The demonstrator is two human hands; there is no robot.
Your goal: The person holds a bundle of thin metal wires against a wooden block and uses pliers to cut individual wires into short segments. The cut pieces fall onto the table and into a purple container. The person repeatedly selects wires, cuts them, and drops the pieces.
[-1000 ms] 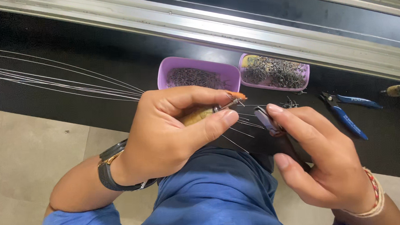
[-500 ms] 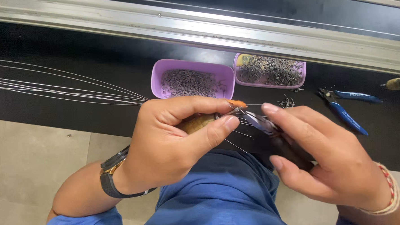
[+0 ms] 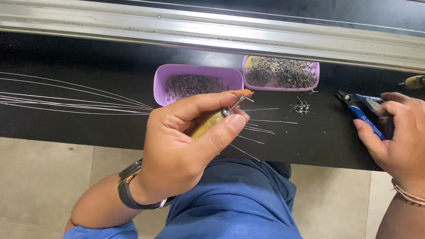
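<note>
A black worktop [image 3: 76, 58] is seen from above, edged at the back by a metal rail [image 3: 208, 31], with pale floor tiles [image 3: 29, 189] below. Two lilac trays [image 3: 196, 82] of small metal pins are set side by side near the rail. The left hand [image 3: 185, 144] is closed around a wooden-handled tool [image 3: 212, 124]. The right hand [image 3: 404, 135] is curled onto blue-handled cutters [image 3: 362, 110]; the grip is partly hidden. Thin wires [image 3: 54, 97] run off the left edge.
</note>
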